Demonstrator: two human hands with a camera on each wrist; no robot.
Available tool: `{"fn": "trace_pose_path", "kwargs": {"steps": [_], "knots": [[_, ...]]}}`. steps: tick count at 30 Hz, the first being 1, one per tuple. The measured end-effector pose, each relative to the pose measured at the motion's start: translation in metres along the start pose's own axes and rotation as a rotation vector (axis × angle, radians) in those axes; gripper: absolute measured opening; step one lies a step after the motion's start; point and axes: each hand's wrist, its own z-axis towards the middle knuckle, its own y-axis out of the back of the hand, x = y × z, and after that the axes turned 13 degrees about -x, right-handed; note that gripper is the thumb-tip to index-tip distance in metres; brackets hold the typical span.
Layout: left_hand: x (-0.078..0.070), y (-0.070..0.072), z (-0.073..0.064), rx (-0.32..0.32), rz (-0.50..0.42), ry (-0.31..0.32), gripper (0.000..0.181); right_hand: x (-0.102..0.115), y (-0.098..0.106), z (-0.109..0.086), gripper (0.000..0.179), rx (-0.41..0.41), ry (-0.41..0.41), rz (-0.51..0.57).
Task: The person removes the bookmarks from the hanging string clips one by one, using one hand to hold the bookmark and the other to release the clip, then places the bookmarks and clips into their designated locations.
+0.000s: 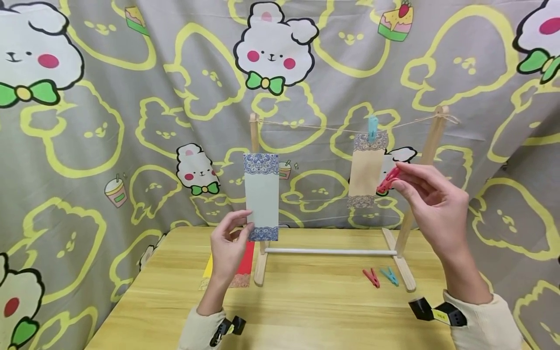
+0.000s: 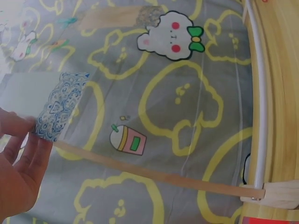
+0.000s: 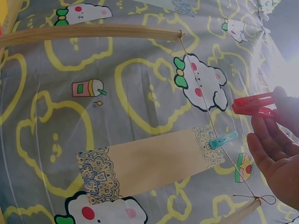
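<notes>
A wooden stand with two posts stood on a light yellow wood table, and a thin tan string ran between the tops of the posts. The left hand pinched a long pale blue paper card with blue lacy ends by its edge, near the bottom. That card was upright, in front of the stand's left post, and not on the string. The right hand pinched a small red plastic peg between thumb and finger, in front of the stand's right post.

A tan paper card with patterned ends hung from the stand's string by a bright blue plastic peg. A second red peg and a second blue peg lay near the stand's right foot. A red paper card and a yellow paper card lay by its left foot, partly hidden.

The step seemed to be getting the pale card and peg ready to hang. The next move likely called for lifting the card's top to the string, then squeezing the peg over both.
</notes>
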Motion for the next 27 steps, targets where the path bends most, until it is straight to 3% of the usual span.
{"fn": "trace_pose_path", "kwargs": {"steps": [4, 12, 19, 27], "knots": [[0.006, 0.006, 0.000, 0.003, -0.002, -0.009, 0.030, -0.003, 0.000, -0.006, 0.036, -0.014, -0.005, 0.039], [0.039, 0.027, 0.000, 0.009, 0.009, -0.026, 0.035, -0.010, 0.006, -0.016, 0.034, -0.044, -0.025, 0.121], [0.043, 0.041, 0.001, 0.030, -0.013, -0.049, 0.034, -0.017, 0.010, -0.025, 0.034, -0.048, -0.031, 0.053], [0.048, 0.057, 0.002, 0.080, -0.016, -0.023, 0.037, -0.027, 0.012, -0.035, 0.038, -0.051, -0.026, -0.025]]}}
